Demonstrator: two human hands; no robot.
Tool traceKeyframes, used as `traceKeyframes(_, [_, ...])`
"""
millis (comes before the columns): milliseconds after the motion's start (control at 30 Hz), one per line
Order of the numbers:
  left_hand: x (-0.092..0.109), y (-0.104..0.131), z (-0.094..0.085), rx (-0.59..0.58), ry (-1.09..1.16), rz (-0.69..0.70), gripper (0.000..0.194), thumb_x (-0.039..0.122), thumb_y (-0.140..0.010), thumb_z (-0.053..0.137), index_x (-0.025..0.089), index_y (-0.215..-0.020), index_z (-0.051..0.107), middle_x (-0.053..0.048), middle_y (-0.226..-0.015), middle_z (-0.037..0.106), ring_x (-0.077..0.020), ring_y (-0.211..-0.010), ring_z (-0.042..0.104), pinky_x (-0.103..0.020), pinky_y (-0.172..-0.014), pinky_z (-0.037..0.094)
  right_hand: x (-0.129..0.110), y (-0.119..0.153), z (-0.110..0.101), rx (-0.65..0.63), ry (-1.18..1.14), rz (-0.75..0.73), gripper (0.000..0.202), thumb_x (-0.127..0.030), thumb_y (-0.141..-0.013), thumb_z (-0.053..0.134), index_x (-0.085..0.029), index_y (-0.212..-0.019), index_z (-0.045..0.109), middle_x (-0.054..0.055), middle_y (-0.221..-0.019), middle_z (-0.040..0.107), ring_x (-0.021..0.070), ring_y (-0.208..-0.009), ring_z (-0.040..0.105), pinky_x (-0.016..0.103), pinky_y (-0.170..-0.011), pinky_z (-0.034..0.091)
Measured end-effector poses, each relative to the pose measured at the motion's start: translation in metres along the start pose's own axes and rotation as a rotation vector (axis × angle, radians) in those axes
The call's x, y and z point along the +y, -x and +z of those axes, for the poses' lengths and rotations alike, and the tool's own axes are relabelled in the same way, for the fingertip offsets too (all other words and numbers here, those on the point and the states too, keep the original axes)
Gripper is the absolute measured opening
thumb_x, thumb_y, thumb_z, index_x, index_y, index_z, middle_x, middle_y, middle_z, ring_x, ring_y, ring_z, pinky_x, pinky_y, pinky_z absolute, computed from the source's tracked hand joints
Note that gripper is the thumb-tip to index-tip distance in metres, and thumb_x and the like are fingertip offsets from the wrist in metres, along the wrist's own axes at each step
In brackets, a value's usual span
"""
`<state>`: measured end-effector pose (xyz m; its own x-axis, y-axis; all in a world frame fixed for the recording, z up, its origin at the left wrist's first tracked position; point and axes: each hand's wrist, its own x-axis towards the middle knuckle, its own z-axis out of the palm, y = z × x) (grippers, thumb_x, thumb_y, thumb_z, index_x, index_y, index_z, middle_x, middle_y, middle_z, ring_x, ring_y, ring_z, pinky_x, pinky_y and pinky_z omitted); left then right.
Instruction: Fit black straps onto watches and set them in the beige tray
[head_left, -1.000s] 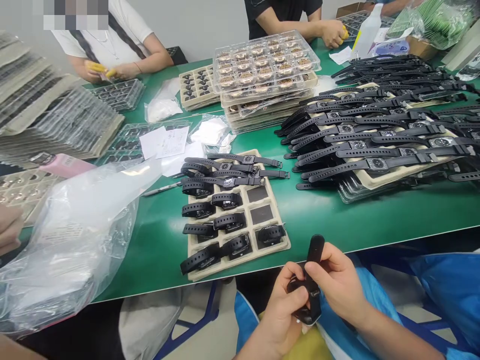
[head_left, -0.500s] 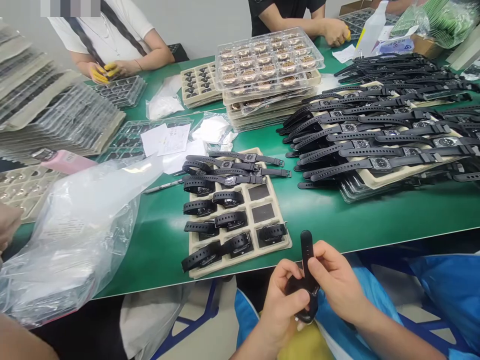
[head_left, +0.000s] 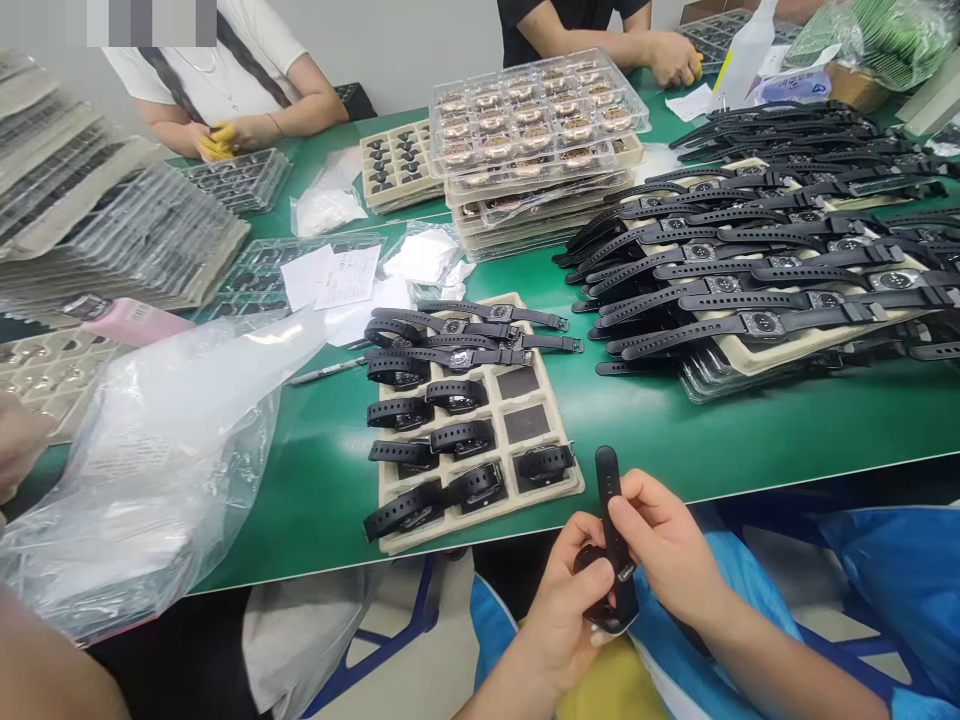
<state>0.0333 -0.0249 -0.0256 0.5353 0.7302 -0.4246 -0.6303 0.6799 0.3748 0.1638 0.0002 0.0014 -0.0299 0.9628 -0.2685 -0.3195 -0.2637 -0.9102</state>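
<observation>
Your two hands are holding one watch, nine looped watches are sitting in one near tray, one pink bottle and one white bottle are showing

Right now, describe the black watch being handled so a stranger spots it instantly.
At the green table's near edge, right of centre, are the person's left hand and right hand. They hold the black watch, strap end pointing up; unlike those in the beige moulded tray, it's off the table.

In front of the green table, the left hand is curling while the right hand (forearm slanting inward) is pinching just beside it.
</observation>
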Motion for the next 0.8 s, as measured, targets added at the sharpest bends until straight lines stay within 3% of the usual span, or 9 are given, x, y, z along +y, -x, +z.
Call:
traceKeyframes(300, [-0.001, 0.000, 0.000, 0.046, -0.068, 0.028, 0.044, 0.045, -0.078, 0.087, 0.023, -0.087, 0.050, 0.011, -0.052, 0.052, 0.0002, -0.035, 0.024, -0.008, -0.036, 0.031, -0.003, -0.001, 0.002, 0.008, -0.016, -0.022, 0.042, -0.054, -0.093, 0.072, -0.020, -0.075, 0.057, -0.007, -0.062, 0.048, 0.0077, -0.054, 0.037, 0.018, -0.050, 0.033])
traceKeyframes(400, [-0.009, -0.002, -0.008, 0.127, -0.105, 0.090, 0.048, 0.047, -0.072, 0.091, 0.023, -0.091, 0.054, 0.011, -0.050, 0.053, 0.0004, -0.032, 0.024, -0.010, -0.034, 0.030, -0.003, -0.002, 0.002, 0.024, -0.001, -0.034, 0.042, -0.054, -0.093, 0.073, -0.020, -0.074, 0.058, -0.007, -0.064, 0.049, 0.0083, -0.055, 0.039, 0.018, -0.051, 0.036])
traceKeyframes(600, [-0.014, -0.002, -0.008, 0.262, -0.152, 0.222, 0.048, 0.048, -0.065, 0.095, 0.022, -0.091, 0.066, 0.008, -0.052, 0.057, -0.0057, -0.038, 0.047, -0.010, -0.035, 0.034, 0.001, 0.000, 0.000, 0.029, -0.071, -0.040, 0.040, -0.055, -0.093, 0.072, -0.021, -0.077, 0.059, -0.005, -0.063, 0.051, 0.0092, -0.052, 0.040, 0.019, -0.048, 0.036])
traceKeyframes(700, [-0.005, 0.003, 0.003, 0.272, -0.240, 0.313, 0.039, 0.042, -0.066, 0.095, 0.022, -0.088, 0.070, 0.002, -0.074, 0.074, -0.0075, -0.047, 0.058, -0.013, -0.041, 0.044, 0.006, 0.004, -0.003, 0.029, -0.126, -0.084, 0.037, -0.054, -0.094, 0.071, -0.022, -0.080, 0.061, -0.004, -0.068, 0.055, 0.0099, -0.054, 0.042, 0.019, -0.049, 0.039])
traceKeyframes(800, [0.003, 0.008, 0.012, 0.277, -0.357, 0.368, 0.032, 0.038, -0.067, 0.095, 0.020, -0.081, 0.074, -0.005, -0.092, 0.081, -0.0084, -0.050, 0.061, -0.016, -0.044, 0.049, 0.008, 0.007, -0.004, 0.031, -0.155, -0.111, 0.034, -0.052, -0.095, 0.072, -0.022, -0.081, 0.063, -0.002, -0.073, 0.058, 0.0101, -0.057, 0.046, 0.019, -0.053, 0.043])
